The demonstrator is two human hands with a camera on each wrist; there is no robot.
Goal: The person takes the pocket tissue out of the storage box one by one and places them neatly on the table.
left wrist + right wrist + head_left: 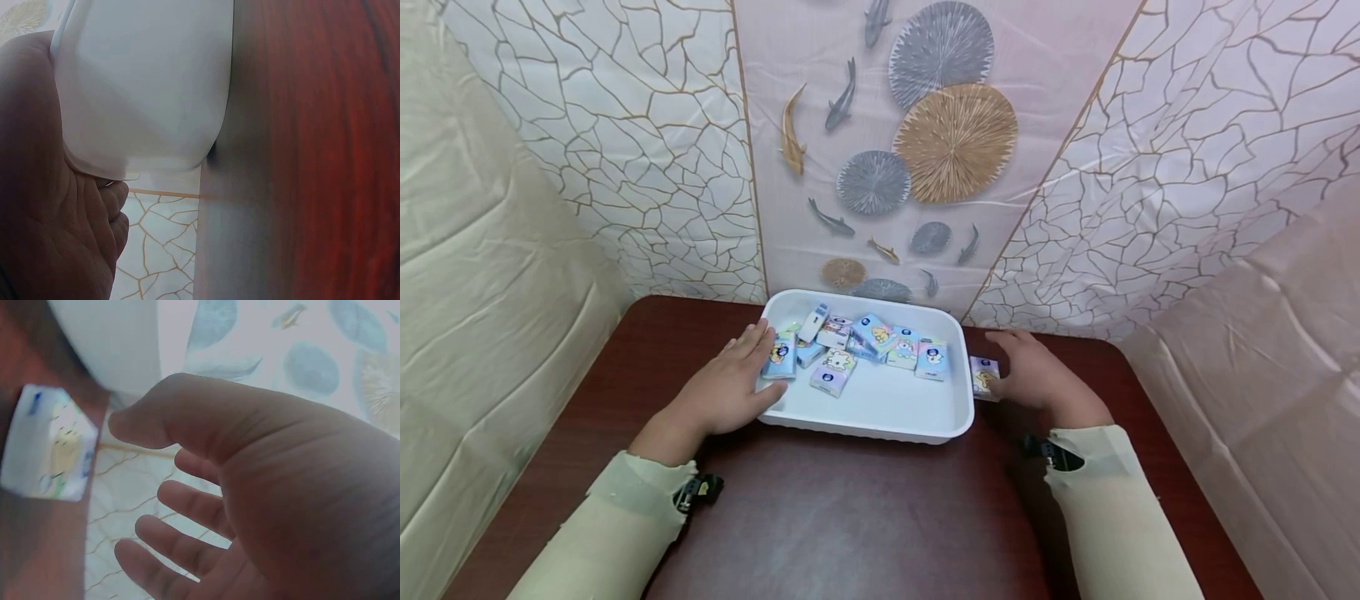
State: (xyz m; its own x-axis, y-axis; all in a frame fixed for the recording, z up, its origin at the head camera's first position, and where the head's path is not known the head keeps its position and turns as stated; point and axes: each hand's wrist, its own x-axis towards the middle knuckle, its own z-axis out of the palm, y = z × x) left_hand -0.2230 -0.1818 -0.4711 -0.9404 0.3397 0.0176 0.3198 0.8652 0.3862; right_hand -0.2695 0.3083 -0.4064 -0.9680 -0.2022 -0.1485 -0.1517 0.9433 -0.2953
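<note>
A white plastic tray (880, 408) stands on the table with several small cartoon-printed packs in it, which look like pocket tissues. My left hand (724, 387) holds the tray's near left corner, thumb over the rim and fingers along the outer side. In the left wrist view the tray's outer wall (150, 87) lies against that palm. A single tissue pack (984, 377) lies on the table just right of the tray. Beside it is my right hand (1037, 375), fingers spread and loosely bent. The right wrist view shows a gap between thumb and pack (53, 447).
The dark red-brown table (857, 517) extends in front of the tray. Behind it hangs a patterned backdrop (880, 242) close to the tray's far rim. Pale cloth walls (482, 275) enclose both sides. Inside the tray, packs cluster toward the back and left.
</note>
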